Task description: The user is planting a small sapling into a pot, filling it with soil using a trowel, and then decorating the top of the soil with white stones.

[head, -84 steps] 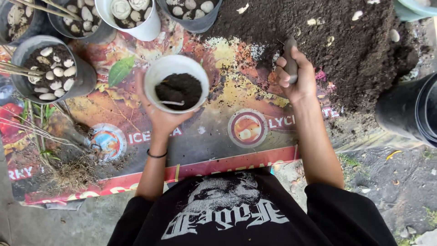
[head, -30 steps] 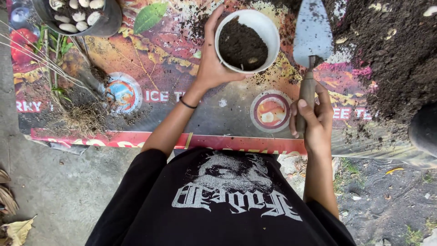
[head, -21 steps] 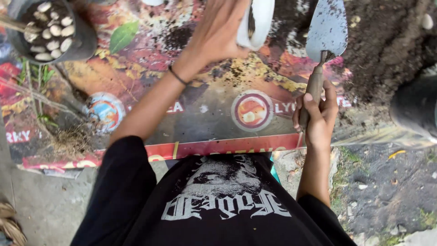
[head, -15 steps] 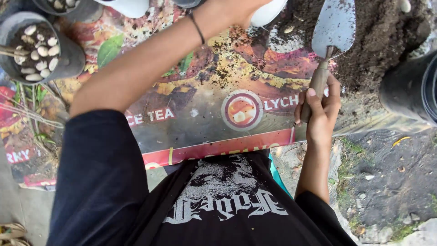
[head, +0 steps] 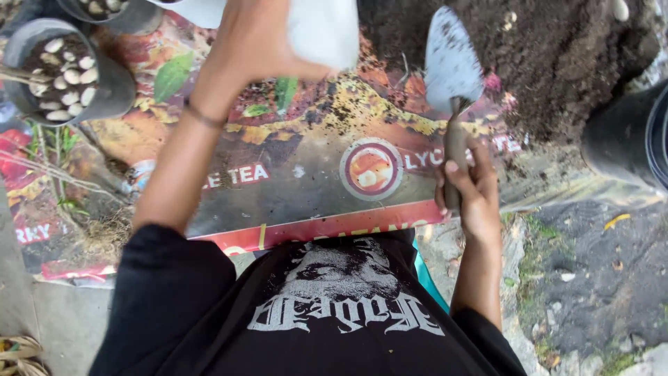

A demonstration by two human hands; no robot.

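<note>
Head view: the ground is covered by a printed plastic sheet [head: 306, 174] in reds and yellows, spread over bare earth, with a heap of dark soil [head: 557, 63] filling the upper right of the frame.

The left hand [head: 257, 42] reaches to the top centre, fingers clamped round a white pot [head: 323, 31] that is blurred and cut by the upper edge; its contents cannot be seen.

The right hand [head: 470, 191], right of centre, is closed on the handle of a trowel [head: 452, 76]. The trowel's long axis runs almost straight up the frame, blade above the fist and tip toward the soil. The pot lies just left of the blade and level with it; they are near but apart.

A dark pot of pale pebbles [head: 66, 76] stands at upper left, and a black tub [head: 626, 139] at the right edge.
</note>
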